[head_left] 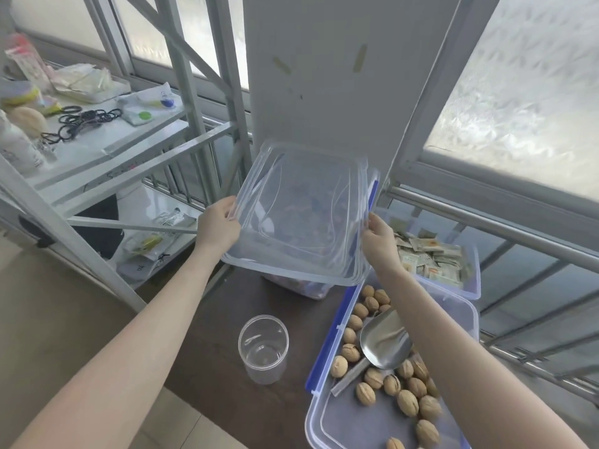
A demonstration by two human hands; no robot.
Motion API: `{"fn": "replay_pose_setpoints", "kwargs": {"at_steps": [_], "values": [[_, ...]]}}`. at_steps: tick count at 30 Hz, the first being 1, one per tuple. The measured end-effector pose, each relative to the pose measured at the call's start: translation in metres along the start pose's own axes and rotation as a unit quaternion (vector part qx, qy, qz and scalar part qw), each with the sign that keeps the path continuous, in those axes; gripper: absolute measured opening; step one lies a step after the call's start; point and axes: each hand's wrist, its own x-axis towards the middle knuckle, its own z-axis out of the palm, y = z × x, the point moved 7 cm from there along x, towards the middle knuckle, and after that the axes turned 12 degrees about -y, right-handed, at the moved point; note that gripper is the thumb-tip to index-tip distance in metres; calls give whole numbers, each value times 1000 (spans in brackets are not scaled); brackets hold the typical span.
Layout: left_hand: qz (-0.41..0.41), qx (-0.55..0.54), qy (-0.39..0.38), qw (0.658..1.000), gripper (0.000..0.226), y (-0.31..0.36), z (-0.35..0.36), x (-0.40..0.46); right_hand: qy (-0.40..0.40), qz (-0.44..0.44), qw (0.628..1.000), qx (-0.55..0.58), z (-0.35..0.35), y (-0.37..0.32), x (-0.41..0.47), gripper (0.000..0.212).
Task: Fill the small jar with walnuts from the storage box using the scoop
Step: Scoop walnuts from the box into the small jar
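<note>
I see my left hand (217,224) and right hand (378,237) pinching the clear lid (301,215) by opposite edges, raised over the table (227,351). Scoop (384,345) lies on walnuts (407,402) in the open storage box (327,348); small jar (263,349) stands just beside.

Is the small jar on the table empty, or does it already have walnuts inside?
Empty. The small jar stands upright and clear to its bottom; the walnuts all lie in the storage box.

no readable text, packets' (431,257) and bags' print too blurred
</note>
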Motion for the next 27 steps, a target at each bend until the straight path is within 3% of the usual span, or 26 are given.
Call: {"fn": "replay_pose_setpoints", "kwargs": {"at_steps": [7, 10, 14, 17, 20, 23, 25, 27], "values": [[11, 12, -7, 1000, 44, 6, -1, -6, -4, 6, 1000, -3, -4, -9, -8, 53], [39, 1, -1, 999, 56, 8, -6, -13, 28, -55, 995, -78, -10, -34, -18, 53], [118, -10, -28, 993, 60, 20, -11, -42, 5, -169, 975, -144, 11, -76, -41, 46], [156, 22, -26, 987, 55, 12, -19, -72, -64, -255, 945, -193, 55, -95, -66, 40], [191, 37, -18, 981, 33, 1, -21, -95, -150, -315, 903, -251, 96, -94, -89, 32], [167, -1, -48, 985, 19, -17, -17, -110, -235, -352, 856, -296, 127, -78, -106, 31], [104, -20, -105, 989, 29, -51, -7, -118, -290, -335, 827, -345, 153, -51, -112, 36], [37, -2, -175, 984, 54, -92, 11, -126, -325, -282, 806, -407, 171, -14, -113, 56]]}}
